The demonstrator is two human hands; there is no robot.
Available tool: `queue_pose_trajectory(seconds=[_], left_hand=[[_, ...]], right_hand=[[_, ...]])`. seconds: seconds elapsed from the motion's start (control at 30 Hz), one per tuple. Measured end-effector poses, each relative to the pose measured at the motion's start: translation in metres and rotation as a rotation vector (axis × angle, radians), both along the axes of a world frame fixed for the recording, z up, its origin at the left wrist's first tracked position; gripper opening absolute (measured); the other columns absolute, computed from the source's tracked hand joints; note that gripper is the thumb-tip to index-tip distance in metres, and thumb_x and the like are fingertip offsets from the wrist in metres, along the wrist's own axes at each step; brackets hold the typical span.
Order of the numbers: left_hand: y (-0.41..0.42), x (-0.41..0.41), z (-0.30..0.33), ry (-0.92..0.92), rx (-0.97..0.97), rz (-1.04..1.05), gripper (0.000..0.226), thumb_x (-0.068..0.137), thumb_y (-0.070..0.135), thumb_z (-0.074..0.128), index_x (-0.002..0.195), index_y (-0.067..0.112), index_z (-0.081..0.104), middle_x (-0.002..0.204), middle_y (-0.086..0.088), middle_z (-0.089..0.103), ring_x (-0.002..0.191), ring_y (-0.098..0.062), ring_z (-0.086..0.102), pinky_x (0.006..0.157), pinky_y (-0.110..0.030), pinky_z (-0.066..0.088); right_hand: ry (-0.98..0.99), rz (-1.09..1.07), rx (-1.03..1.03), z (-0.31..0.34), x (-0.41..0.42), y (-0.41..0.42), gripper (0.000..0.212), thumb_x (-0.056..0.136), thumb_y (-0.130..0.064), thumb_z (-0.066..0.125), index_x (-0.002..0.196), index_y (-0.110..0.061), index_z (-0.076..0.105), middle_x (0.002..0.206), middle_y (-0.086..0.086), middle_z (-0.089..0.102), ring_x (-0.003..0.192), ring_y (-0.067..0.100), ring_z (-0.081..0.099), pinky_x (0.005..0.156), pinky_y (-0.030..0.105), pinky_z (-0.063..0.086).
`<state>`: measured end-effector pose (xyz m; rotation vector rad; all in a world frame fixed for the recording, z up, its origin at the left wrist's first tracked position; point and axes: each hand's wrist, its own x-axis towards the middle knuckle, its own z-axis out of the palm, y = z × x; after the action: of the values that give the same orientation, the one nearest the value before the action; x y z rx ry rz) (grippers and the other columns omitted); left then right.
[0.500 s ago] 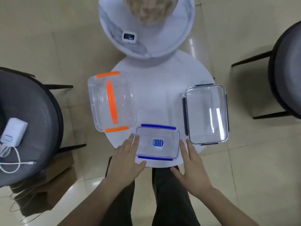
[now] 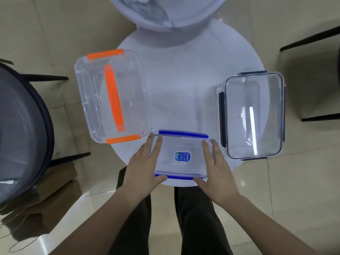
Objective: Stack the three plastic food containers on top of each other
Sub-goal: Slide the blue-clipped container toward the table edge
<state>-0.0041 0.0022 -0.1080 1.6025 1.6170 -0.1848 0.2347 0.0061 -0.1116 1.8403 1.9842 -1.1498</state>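
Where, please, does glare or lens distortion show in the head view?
Head view: a bright streak of glare crosses the dark-clipped container on the right; the glossy floor tiles mirror light at lower left; the wide-angle lens bows the grey chair and stretches the forearms near the bottom edge; focus looks even.

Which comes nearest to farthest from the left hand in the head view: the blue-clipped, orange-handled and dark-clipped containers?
1. Blue-clipped container: touched by the left hand at its left end.
2. Orange-handled container: just beyond the fingertips, table's left.
3. Dark-clipped container: far right, past the right hand.
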Motion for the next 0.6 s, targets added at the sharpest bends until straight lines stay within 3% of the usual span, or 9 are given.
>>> queue_pose_trajectory(seconds=[0.1,0.23,0.33,0.4,0.5,0.6], left_hand=[[-0.002,0.001,-0.010,-0.017,0.033,-0.009,0.126,0.070,0.052,0.083,0.155,0.033,-0.009,0.169,-0.003,-0.003,0.145,-0.029,0.037,0.100,-0.047,0.054],[-0.006,0.007,-0.020,-0.028,0.044,0.023,0.138,0.069,0.047,0.087,0.152,0.039,-0.022,0.163,0.010,-0.020,0.146,-0.029,0.034,0.094,-0.040,0.056],[-0.006,0.013,-0.023,-0.043,0.093,0.047,0.137,0.066,0.043,0.090,0.154,0.038,-0.015,0.163,0.009,-0.016,0.141,-0.033,0.042,0.091,-0.043,0.058],[-0.002,0.016,-0.021,-0.040,0.072,0.063,0.134,0.067,0.040,0.090,0.155,0.038,-0.012,0.163,0.009,-0.018,0.142,-0.033,0.041,0.094,-0.044,0.056],[0.007,0.019,-0.017,-0.002,-0.035,0.076,0.134,0.075,0.032,0.087,0.146,0.042,-0.026,0.167,-0.002,-0.026,0.147,-0.026,0.030,0.104,-0.039,0.050],[0.014,0.021,-0.016,0.021,-0.082,0.073,0.134,0.075,0.029,0.087,0.141,0.043,-0.029,0.167,-0.004,-0.024,0.143,-0.025,0.034,0.104,-0.038,0.051]], right_hand=[[-0.007,0.023,-0.016,-0.007,-0.001,0.006,0.118,0.075,-0.043,0.083,0.160,-0.027,0.003,0.170,0.008,0.005,0.155,0.031,0.014,0.112,0.048,0.044],[-0.002,0.052,-0.060,-0.009,-0.003,0.009,0.124,0.076,-0.037,0.084,0.160,-0.030,-0.007,0.170,0.006,-0.012,0.156,0.030,0.002,0.113,0.043,0.043],[0.004,0.049,-0.022,-0.017,-0.005,0.006,0.130,0.072,-0.037,0.088,0.157,-0.034,-0.011,0.169,0.004,-0.015,0.156,0.032,0.004,0.109,0.043,0.045],[0.008,0.037,-0.015,-0.022,-0.006,0.005,0.135,0.070,-0.036,0.089,0.154,-0.038,-0.016,0.169,0.002,-0.017,0.155,0.031,0.005,0.108,0.042,0.045],[0.012,0.027,-0.021,-0.024,-0.007,0.009,0.139,0.069,-0.033,0.091,0.152,-0.045,-0.020,0.167,-0.001,-0.022,0.155,0.025,0.005,0.110,0.039,0.043],[-0.003,0.023,-0.062,-0.024,-0.011,0.013,0.143,0.069,-0.025,0.091,0.149,-0.047,-0.025,0.166,-0.001,-0.027,0.153,0.024,0.005,0.112,0.039,0.041]])
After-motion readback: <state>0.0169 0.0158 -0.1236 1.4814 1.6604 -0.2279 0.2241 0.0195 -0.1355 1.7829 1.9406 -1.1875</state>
